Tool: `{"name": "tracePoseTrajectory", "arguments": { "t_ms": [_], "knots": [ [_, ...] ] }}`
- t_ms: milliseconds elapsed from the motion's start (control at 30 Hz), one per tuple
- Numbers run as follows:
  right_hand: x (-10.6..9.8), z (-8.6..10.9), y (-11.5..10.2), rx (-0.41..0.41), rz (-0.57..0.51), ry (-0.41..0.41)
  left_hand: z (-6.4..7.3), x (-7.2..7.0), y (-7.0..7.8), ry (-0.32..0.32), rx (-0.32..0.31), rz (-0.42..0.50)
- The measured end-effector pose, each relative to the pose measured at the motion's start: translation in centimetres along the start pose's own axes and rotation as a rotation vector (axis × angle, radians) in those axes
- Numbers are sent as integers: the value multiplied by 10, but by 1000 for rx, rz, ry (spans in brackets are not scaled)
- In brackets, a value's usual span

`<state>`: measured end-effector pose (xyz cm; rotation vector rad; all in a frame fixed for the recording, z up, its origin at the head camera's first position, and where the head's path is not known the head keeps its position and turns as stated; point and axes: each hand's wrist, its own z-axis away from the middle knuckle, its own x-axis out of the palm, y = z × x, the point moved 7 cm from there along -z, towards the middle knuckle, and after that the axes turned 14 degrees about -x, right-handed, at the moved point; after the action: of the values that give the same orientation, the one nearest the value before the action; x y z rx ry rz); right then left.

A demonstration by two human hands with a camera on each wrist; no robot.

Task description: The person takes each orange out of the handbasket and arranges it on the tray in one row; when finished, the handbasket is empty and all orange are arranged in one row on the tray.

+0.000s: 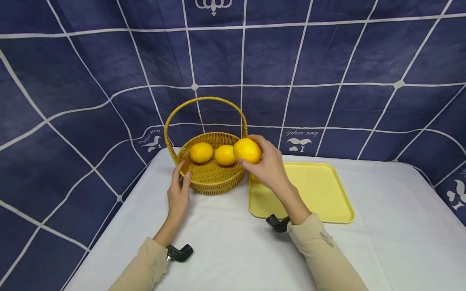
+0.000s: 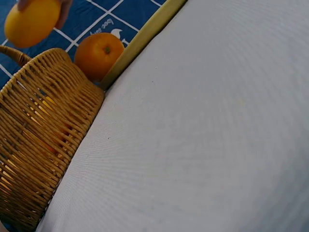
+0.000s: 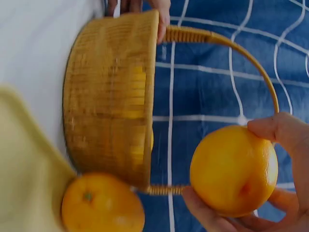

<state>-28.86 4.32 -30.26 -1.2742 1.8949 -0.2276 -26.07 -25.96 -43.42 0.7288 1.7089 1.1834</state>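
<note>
My right hand (image 1: pixel 267 165) holds an orange (image 1: pixel 247 150) between thumb and fingers, up beside the right end of the wicker basket (image 1: pixel 218 188). In the right wrist view the held orange (image 3: pixel 234 170) is above the rim level, near the foot of the arched handle (image 3: pixel 241 50). My left hand (image 1: pixel 178 198) grips the basket's near-left rim, fingertips at the edge. Two more yellow-orange fruits, one at left (image 1: pixel 201 152) and one at right (image 1: pixel 225 155), lie inside the basket. Another orange (image 3: pixel 102 203) rests at the tray's corner against the basket, mostly hidden by my right hand in the head view.
A yellow rectangular tray (image 1: pixel 309 190) lies right of the basket on a white tablecloth (image 1: pixel 225 242). Behind the table hangs a dark blue cloth (image 1: pixel 327 60) with white grid lines. Each wrist carries a small black camera, one left (image 1: pixel 180 253) and one right (image 1: pixel 278 223).
</note>
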Motion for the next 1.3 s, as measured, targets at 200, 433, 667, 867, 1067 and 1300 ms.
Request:
{"name": "tracePoseTrajectory", "arguments": {
  "t_ms": [200, 433, 667, 867, 1067, 1300],
  "knots": [
    [-28, 15, 34, 173, 70, 75, 1, 1, 0, -6, -9, -8],
    [-37, 26, 67, 298, 133, 113, 1, 0, -1, 3, -11, 1],
    [-34, 38, 91, 380, 144, 126, 0, 0, -1, -6, -10, 3],
    [-19, 50, 109, 483, 158, 29, 0, -1, 0, -5, -13, 9],
    [-13, 53, 111, 525, 170, -37, -1, -1, 3, -2, -4, 15],
    [-15, 55, 112, 563, 136, -67, -1, 0, 2, -3, -3, 12]
  ]
}}
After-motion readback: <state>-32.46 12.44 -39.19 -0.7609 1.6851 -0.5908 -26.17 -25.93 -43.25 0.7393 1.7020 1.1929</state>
